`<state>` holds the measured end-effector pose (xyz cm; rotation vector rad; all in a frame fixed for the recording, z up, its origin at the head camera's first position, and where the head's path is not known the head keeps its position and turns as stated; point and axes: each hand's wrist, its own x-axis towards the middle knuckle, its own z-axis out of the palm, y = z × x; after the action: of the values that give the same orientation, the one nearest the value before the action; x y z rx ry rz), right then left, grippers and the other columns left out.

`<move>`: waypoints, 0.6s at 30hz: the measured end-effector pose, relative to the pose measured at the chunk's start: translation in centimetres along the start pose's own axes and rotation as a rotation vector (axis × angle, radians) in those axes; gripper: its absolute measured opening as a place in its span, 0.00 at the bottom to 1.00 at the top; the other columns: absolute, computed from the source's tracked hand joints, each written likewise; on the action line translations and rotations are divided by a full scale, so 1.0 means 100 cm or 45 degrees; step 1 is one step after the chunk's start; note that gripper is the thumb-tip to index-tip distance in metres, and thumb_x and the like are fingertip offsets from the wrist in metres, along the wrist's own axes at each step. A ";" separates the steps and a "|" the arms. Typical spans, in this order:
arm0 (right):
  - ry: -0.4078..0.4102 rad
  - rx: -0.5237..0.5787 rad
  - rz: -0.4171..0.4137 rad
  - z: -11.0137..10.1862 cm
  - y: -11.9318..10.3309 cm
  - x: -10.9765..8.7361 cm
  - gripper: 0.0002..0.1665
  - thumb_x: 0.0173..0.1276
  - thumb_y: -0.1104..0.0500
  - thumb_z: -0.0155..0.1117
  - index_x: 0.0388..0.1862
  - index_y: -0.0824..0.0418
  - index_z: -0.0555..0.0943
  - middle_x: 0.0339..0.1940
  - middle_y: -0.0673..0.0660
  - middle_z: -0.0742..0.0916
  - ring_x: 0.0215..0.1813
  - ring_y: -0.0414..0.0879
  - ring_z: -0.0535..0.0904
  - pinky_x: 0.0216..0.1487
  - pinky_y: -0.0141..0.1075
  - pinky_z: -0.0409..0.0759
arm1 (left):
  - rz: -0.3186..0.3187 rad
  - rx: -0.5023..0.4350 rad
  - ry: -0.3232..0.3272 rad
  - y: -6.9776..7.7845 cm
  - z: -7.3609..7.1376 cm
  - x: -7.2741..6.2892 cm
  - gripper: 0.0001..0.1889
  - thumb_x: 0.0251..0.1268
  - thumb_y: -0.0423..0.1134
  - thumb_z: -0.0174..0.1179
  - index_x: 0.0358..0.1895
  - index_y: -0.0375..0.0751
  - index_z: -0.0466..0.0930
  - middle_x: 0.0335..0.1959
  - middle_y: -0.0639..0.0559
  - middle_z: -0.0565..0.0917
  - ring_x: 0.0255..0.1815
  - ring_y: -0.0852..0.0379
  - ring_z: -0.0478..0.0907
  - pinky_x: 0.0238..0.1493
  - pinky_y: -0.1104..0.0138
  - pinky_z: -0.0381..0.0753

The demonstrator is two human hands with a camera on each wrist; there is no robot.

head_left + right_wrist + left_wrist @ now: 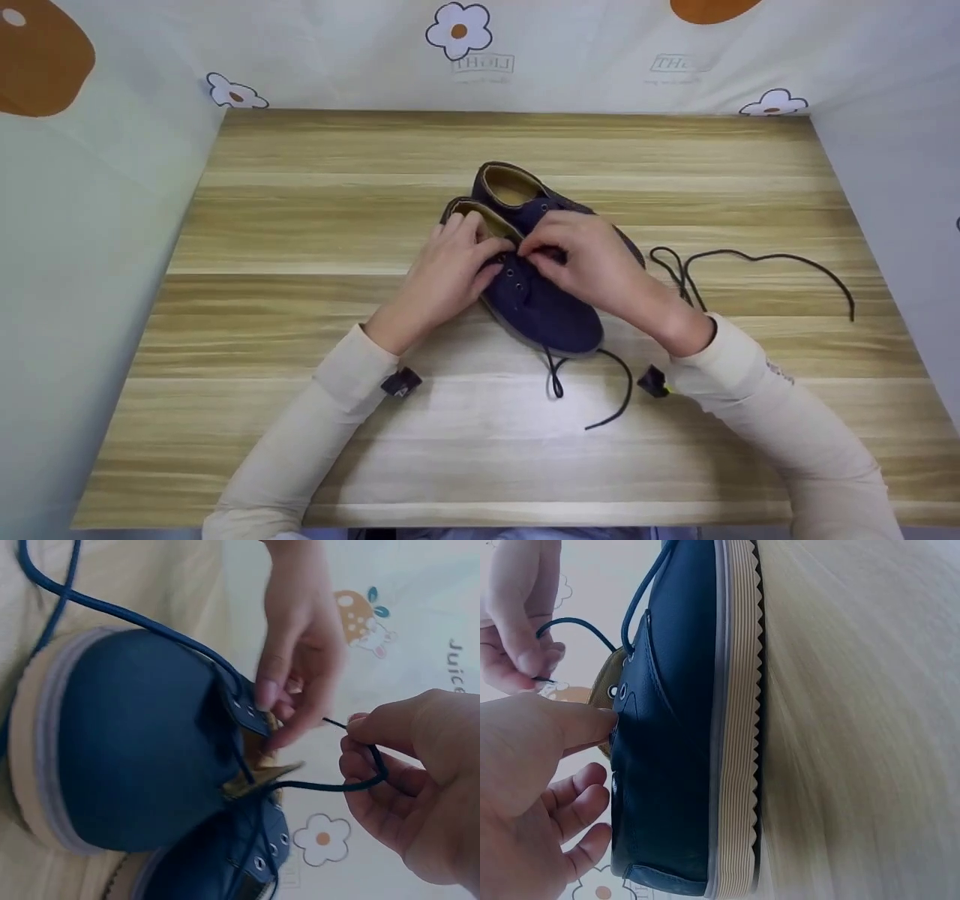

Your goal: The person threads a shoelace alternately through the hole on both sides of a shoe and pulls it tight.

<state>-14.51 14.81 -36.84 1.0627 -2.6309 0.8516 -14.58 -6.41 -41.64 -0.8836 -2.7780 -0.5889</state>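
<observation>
A navy lace-up shoe [555, 319] with a pale ridged sole sits on the table, toe toward the lower right. My left hand [450, 262] is at its opening and pinches the edge of the eyelet flap [244, 709] between thumb and fingers. Just right of the tongue, my right hand [592, 255] pinches a dark shoelace [322, 786] near its tip, seen best in the right wrist view. This lace runs from the shoe's opening by the tongue [255, 781] up to the fingers. Several metal eyelets [622, 691] show along the flap.
A second navy shoe [510, 184] lies right behind the first, partly covered by the right hand. Its loose lace [780, 256] trails to the right across the wooden table [300, 225]. Another lace end [626, 386] lies beyond the near toe. Patterned cloth walls [360, 60] surround the table.
</observation>
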 end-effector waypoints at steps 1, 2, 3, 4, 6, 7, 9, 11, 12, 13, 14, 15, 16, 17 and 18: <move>-0.014 -0.028 -0.016 0.002 0.000 0.000 0.04 0.64 0.64 0.68 0.37 0.59 0.87 0.37 0.55 0.89 0.43 0.48 0.84 0.48 0.41 0.83 | -0.002 -0.009 -0.003 0.000 -0.001 0.000 0.14 0.69 0.43 0.60 0.56 0.51 0.82 0.45 0.49 0.74 0.46 0.50 0.68 0.46 0.58 0.68; -0.028 -0.052 -0.029 0.005 -0.001 0.000 0.04 0.64 0.64 0.68 0.37 0.59 0.86 0.37 0.55 0.89 0.42 0.48 0.84 0.48 0.40 0.83 | -0.005 -0.017 -0.007 0.000 -0.001 0.000 0.14 0.69 0.43 0.60 0.56 0.51 0.82 0.45 0.49 0.74 0.46 0.50 0.68 0.47 0.58 0.68; -0.041 -0.074 -0.037 0.007 -0.001 -0.001 0.04 0.64 0.64 0.68 0.38 0.59 0.85 0.37 0.54 0.89 0.42 0.48 0.84 0.47 0.40 0.82 | -0.009 -0.027 -0.012 0.000 -0.002 -0.001 0.15 0.69 0.43 0.59 0.56 0.50 0.82 0.45 0.49 0.74 0.46 0.50 0.67 0.47 0.58 0.68; -0.053 -0.090 -0.040 0.010 -0.001 -0.001 0.04 0.63 0.64 0.68 0.38 0.59 0.84 0.36 0.54 0.88 0.41 0.47 0.83 0.46 0.39 0.82 | -0.014 -0.036 -0.016 0.001 -0.002 -0.001 0.15 0.69 0.43 0.60 0.56 0.50 0.82 0.45 0.49 0.74 0.46 0.50 0.67 0.48 0.58 0.68; -0.071 -0.114 -0.037 0.014 -0.001 -0.002 0.06 0.63 0.65 0.68 0.39 0.59 0.81 0.35 0.54 0.88 0.40 0.47 0.83 0.45 0.39 0.82 | -0.020 -0.048 -0.016 0.001 -0.003 -0.001 0.15 0.69 0.42 0.60 0.57 0.50 0.82 0.46 0.49 0.74 0.47 0.50 0.68 0.48 0.58 0.68; -0.077 -0.120 -0.032 0.015 -0.001 -0.002 0.07 0.63 0.65 0.68 0.39 0.59 0.80 0.35 0.54 0.87 0.40 0.47 0.83 0.44 0.38 0.82 | -0.021 -0.056 -0.012 0.001 -0.003 -0.001 0.16 0.68 0.42 0.60 0.57 0.50 0.82 0.46 0.49 0.74 0.47 0.50 0.68 0.49 0.58 0.69; -0.086 -0.138 -0.021 0.018 -0.002 -0.002 0.08 0.62 0.65 0.68 0.39 0.59 0.79 0.34 0.54 0.87 0.38 0.46 0.83 0.42 0.38 0.82 | -0.016 -0.068 0.006 0.001 -0.004 -0.002 0.15 0.67 0.42 0.61 0.56 0.49 0.82 0.45 0.49 0.75 0.47 0.50 0.69 0.49 0.58 0.70; -0.088 -0.163 -0.016 0.021 -0.002 -0.002 0.09 0.62 0.65 0.68 0.40 0.59 0.78 0.34 0.54 0.86 0.37 0.46 0.82 0.40 0.38 0.82 | -0.003 -0.077 0.037 0.001 -0.004 -0.003 0.14 0.66 0.41 0.63 0.53 0.48 0.83 0.44 0.50 0.77 0.46 0.50 0.69 0.48 0.58 0.71; -0.089 -0.174 -0.016 0.021 -0.002 -0.002 0.10 0.62 0.65 0.68 0.40 0.59 0.77 0.33 0.54 0.86 0.36 0.46 0.82 0.39 0.38 0.81 | 0.004 -0.084 0.053 0.001 -0.005 -0.003 0.12 0.65 0.41 0.64 0.51 0.47 0.84 0.43 0.50 0.77 0.45 0.50 0.70 0.47 0.58 0.71; -0.091 -0.185 -0.015 0.022 -0.003 -0.002 0.10 0.62 0.65 0.68 0.40 0.59 0.77 0.33 0.54 0.86 0.35 0.46 0.81 0.38 0.38 0.81 | 0.011 -0.087 0.069 0.001 -0.005 -0.004 0.11 0.64 0.41 0.64 0.49 0.47 0.85 0.42 0.51 0.78 0.45 0.50 0.70 0.46 0.59 0.71; -0.093 -0.197 -0.015 0.023 -0.003 -0.001 0.10 0.62 0.65 0.68 0.40 0.59 0.76 0.32 0.54 0.85 0.34 0.46 0.81 0.37 0.39 0.80 | 0.017 -0.087 0.084 0.001 -0.005 -0.004 0.10 0.64 0.41 0.65 0.46 0.47 0.86 0.41 0.51 0.79 0.44 0.50 0.70 0.45 0.59 0.71; -0.095 -0.207 -0.014 0.024 -0.003 -0.001 0.10 0.62 0.65 0.68 0.40 0.59 0.76 0.32 0.54 0.85 0.34 0.47 0.80 0.37 0.39 0.80 | 0.021 -0.085 0.096 0.001 -0.005 -0.004 0.09 0.63 0.41 0.65 0.45 0.47 0.86 0.41 0.51 0.80 0.44 0.51 0.70 0.45 0.59 0.72; -0.098 -0.214 -0.011 0.024 -0.003 -0.001 0.10 0.62 0.65 0.68 0.40 0.59 0.76 0.31 0.54 0.85 0.33 0.47 0.80 0.36 0.39 0.79 | 0.021 -0.083 0.103 0.001 -0.006 -0.003 0.08 0.63 0.41 0.66 0.43 0.47 0.86 0.40 0.52 0.80 0.43 0.51 0.71 0.45 0.59 0.72; -0.102 -0.218 -0.008 0.025 -0.003 -0.001 0.10 0.62 0.65 0.68 0.40 0.59 0.75 0.31 0.54 0.84 0.33 0.47 0.79 0.36 0.40 0.79 | 0.018 -0.082 0.107 0.001 -0.006 -0.003 0.08 0.63 0.41 0.66 0.42 0.46 0.86 0.40 0.52 0.80 0.43 0.51 0.71 0.45 0.59 0.72; -0.107 -0.225 -0.003 0.025 -0.003 -0.001 0.10 0.62 0.65 0.67 0.40 0.58 0.75 0.31 0.54 0.84 0.33 0.47 0.79 0.36 0.40 0.79 | 0.014 -0.080 0.108 0.000 -0.006 -0.003 0.07 0.63 0.41 0.66 0.42 0.46 0.86 0.40 0.52 0.81 0.43 0.51 0.71 0.45 0.59 0.72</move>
<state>-14.16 13.26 -38.83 1.0771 -2.7123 0.5729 -14.29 -6.79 -41.19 -0.8646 -2.6910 -0.6981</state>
